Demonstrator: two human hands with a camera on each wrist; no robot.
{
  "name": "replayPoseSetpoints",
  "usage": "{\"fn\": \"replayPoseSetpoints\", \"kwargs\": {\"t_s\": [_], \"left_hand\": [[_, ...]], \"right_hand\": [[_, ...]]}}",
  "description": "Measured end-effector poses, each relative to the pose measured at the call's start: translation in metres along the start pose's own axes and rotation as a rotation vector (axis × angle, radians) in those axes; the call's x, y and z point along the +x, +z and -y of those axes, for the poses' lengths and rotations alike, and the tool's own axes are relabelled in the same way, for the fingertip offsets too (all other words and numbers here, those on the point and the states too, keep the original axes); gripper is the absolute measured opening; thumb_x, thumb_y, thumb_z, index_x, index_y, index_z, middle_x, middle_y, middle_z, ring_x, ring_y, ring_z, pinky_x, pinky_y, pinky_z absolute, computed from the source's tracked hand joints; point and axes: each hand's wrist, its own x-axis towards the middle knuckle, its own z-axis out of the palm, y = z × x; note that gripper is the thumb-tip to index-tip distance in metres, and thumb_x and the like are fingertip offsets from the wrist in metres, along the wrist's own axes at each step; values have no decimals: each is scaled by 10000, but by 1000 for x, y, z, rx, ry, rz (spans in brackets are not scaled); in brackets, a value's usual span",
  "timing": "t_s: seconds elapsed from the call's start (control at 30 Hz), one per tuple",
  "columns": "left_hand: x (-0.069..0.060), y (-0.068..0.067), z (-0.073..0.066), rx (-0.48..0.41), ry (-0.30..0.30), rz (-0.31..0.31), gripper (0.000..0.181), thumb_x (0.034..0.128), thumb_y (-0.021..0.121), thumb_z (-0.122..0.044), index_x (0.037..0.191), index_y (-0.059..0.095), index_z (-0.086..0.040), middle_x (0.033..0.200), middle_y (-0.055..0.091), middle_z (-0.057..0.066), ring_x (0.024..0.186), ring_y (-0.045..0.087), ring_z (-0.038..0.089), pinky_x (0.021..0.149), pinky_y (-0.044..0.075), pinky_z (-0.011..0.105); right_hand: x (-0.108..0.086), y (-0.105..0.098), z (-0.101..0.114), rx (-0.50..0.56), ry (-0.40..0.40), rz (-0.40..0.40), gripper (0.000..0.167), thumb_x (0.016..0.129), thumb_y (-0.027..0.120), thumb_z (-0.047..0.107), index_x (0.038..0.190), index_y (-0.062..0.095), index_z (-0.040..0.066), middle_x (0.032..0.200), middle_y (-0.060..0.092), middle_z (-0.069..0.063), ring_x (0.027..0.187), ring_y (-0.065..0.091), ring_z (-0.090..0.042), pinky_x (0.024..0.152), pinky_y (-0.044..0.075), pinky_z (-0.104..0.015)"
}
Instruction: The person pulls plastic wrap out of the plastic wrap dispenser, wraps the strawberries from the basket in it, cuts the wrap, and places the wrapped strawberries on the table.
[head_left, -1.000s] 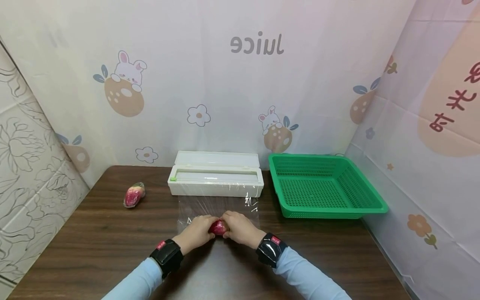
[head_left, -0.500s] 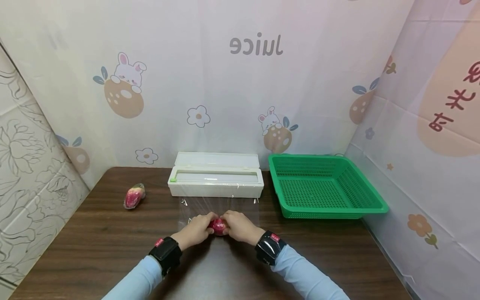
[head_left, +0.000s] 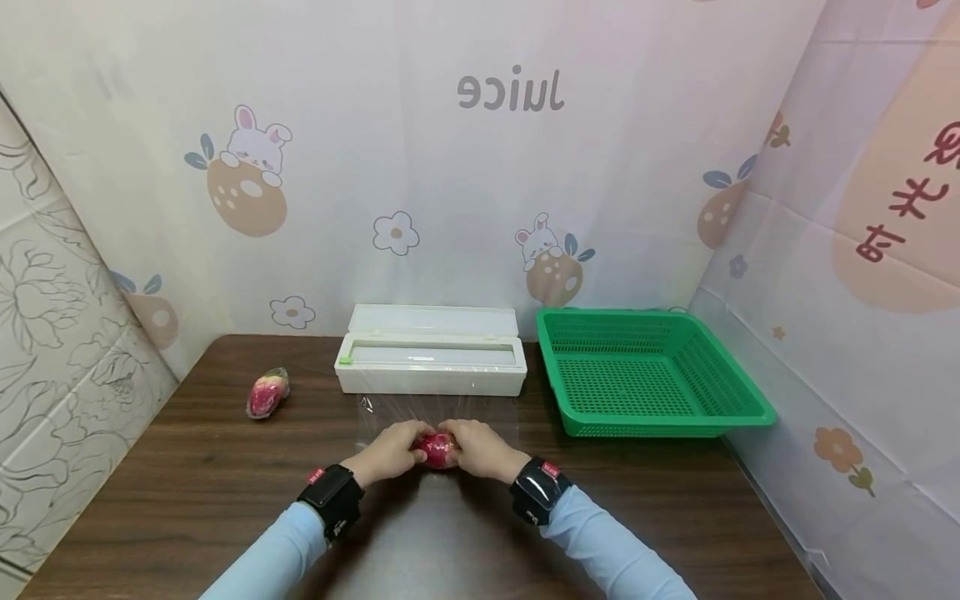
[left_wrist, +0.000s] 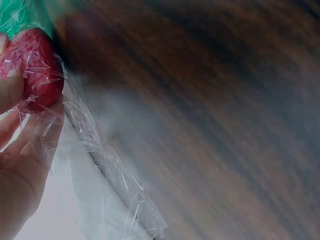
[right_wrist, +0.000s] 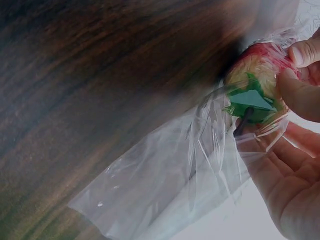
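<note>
Between the two hands is a red strawberry (head_left: pixel 438 451) partly covered in clear cling film (right_wrist: pixel 165 165). The left hand (head_left: pixel 388 452) grips its red end, thumb on the near side and fingers behind, in the left wrist view. At the other end the right hand (head_left: pixel 482 450) pinches it beside the pale top, green leafy cap and dark stem, plain in the right wrist view. From the strawberry, loose film stretches back to a white cling film box (head_left: pixel 431 380) with its lid raised. Film edges hang free to either side of the fruit.
A second wrapped strawberry (head_left: pixel 267 393) lies on the brown table (head_left: pixel 187 467) at the left. To the right of the box stands a green plastic basket (head_left: pixel 667 430). A printed curtain (head_left: pixel 450 167) closes off the back.
Both hands have rolled or turned the strawberry slightly and more of its red side shows between them. The left hand has shifted slightly left. Box, basket and second strawberry stay put.
</note>
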Motion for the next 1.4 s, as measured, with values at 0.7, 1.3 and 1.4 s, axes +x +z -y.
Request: {"fn": "replayPoseSetpoints", "kwargs": {"t_s": [0.7, 1.3, 1.4], "left_hand": [[1, -3, 7, -42, -61, 30, 325, 883, 530, -29, 1203, 552, 25, 1127, 611, 156, 984, 581, 224, 797, 472, 383], [3, -2, 13, -23, -69, -42, 264, 900, 504, -42, 1151, 587, -53, 915, 610, 38, 701, 505, 125, 624, 400, 272], [2, -1, 11, 19, -50, -118, 254, 874, 549, -37, 1117, 617, -59, 1020, 635, 46, 846, 582, 156, 715, 466, 317]], "right_hand": [[12, 0, -4, -37, -4, 49, 349, 846, 570, 89, 1189, 594, 28, 991, 551, -39, 819, 553, -111, 720, 493, -250], [16, 4, -9, 27, -3, 12, 260, 858, 557, 81, 1118, 555, 80, 965, 606, -42, 886, 586, -153, 774, 480, -297], [17, 3, -8, 15, -2, 11, 255, 862, 550, 79, 1116, 564, 71, 978, 621, -46, 903, 594, -158, 792, 481, -301]]}}
